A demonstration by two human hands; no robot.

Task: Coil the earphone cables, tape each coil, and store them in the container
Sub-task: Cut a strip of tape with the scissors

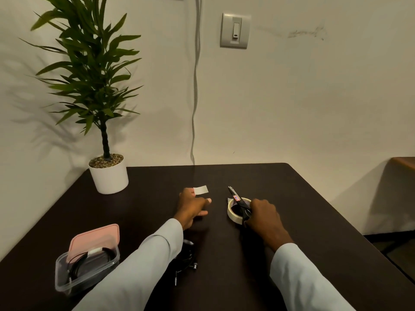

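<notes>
My left hand (pixel 190 207) hovers over the dark table (pixel 303 209), fingers loosely spread, with a cut piece of white tape (pixel 201 190) stuck to a raised fingertip. My right hand (pixel 263 213) grips black scissors (pixel 239 202) whose blades point away from me and lie across the roll of masking tape (pixel 233 209). A black earphone cable (pixel 187 259) lies on the table under my left forearm, partly hidden by the sleeve. At the front left stands a clear plastic container (pixel 86 269) holding a taped black coil (pixel 94 254).
A pink lid (pixel 94 240) leans behind the container. A potted plant in a white pot (pixel 109 176) stands at the table's back left corner. A grey cable (pixel 195 97) hangs down the wall, with a switch (pixel 235 30) beside it.
</notes>
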